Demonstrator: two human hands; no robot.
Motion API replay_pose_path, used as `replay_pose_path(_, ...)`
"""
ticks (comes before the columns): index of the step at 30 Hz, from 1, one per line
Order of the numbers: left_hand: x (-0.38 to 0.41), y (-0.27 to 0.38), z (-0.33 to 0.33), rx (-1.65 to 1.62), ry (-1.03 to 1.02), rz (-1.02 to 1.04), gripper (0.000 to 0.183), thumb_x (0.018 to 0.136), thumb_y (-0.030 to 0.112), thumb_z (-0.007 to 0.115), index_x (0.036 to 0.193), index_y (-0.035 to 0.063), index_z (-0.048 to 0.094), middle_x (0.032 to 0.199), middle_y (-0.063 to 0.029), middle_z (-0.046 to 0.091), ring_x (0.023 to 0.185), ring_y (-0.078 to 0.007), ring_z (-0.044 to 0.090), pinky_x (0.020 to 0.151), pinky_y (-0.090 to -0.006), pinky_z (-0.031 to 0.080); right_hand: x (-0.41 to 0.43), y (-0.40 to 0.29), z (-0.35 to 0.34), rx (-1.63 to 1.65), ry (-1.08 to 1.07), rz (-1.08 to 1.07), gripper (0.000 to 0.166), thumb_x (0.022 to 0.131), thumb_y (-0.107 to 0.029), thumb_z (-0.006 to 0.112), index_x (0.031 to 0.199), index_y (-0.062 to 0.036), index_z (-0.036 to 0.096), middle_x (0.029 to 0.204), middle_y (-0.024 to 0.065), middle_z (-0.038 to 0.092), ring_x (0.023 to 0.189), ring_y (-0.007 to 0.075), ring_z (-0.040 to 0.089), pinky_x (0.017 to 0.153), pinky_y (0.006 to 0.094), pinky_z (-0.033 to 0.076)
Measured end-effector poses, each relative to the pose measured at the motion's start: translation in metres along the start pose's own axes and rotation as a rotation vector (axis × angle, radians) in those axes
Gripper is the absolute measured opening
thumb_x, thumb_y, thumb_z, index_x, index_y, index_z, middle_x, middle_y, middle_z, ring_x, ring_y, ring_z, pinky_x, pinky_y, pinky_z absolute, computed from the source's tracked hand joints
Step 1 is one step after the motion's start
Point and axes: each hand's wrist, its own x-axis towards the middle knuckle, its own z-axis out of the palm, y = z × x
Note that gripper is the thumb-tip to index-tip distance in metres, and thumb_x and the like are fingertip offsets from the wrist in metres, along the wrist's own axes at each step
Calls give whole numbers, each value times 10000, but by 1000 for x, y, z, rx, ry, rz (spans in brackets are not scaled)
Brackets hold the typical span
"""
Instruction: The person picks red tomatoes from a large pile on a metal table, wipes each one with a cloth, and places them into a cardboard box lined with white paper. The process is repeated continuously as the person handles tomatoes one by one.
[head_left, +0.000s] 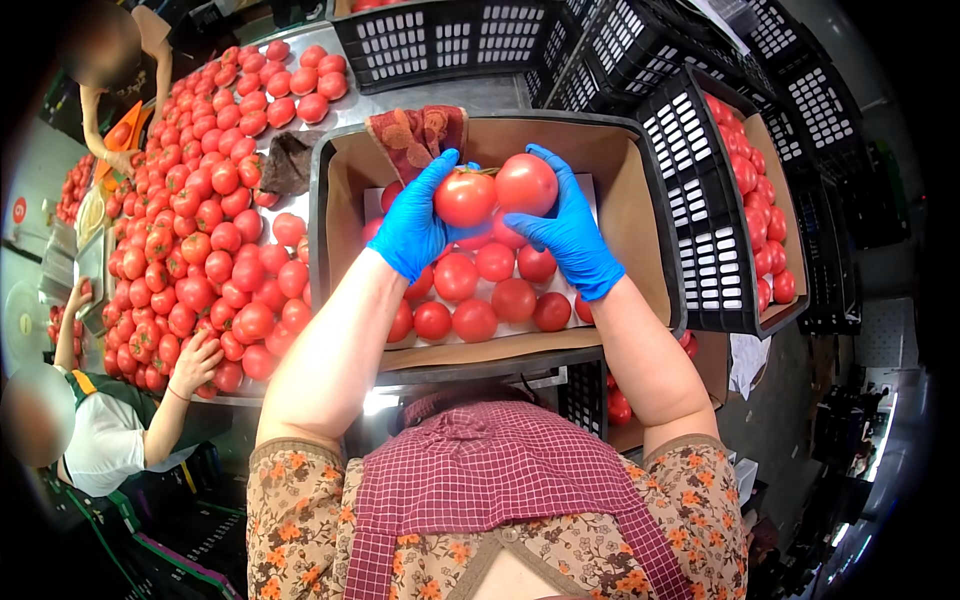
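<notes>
In a blue glove, my left hand (417, 225) holds a red tomato (465, 198) with a green stem. My right hand (564, 229), gloved alike, grips a second tomato (527, 184) between thumb and fingers. The two tomatoes are side by side above a black plastic crate (321, 225). Brown paper (622, 202) lines this crate, and several tomatoes (456, 277) lie on its bottom over a pale sheet. A dark red patterned cloth (414, 136) hangs over the crate's far rim, close to my left fingertips.
To the left, many tomatoes (202, 225) cover a metal table (341, 112), with a dark cloth (289, 161) beside the crate. Two people's hands (196, 365) reach into the pile. A tilted crate of tomatoes (705, 217) stands at right; stacked black crates (645, 45) rise behind.
</notes>
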Motion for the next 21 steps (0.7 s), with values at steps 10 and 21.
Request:
replay_pose_path(10, -17, -1, 8, 362, -196, -19, 430, 963, 337, 611, 1287, 57, 578, 1236, -112, 624, 1076, -217, 638, 919, -344, 545, 1, 16, -10, -206, 15, -223, 621, 833, -385, 769, 1311, -62, 540, 1119, 98, 635, 1008, 174, 610, 839, 305, 544)
replay_pose_path(21, -15, -18, 6, 246, -252, -203, 501, 913, 365, 683, 1251, 21, 551, 1047, -151, 677, 884, -234, 703, 769, -361, 605, 8, 27, -22, -177, 132, -34, 536, 1002, -535, 466, 1077, -51, 682, 730, 10, 597, 635, 85, 527, 574, 242, 440)
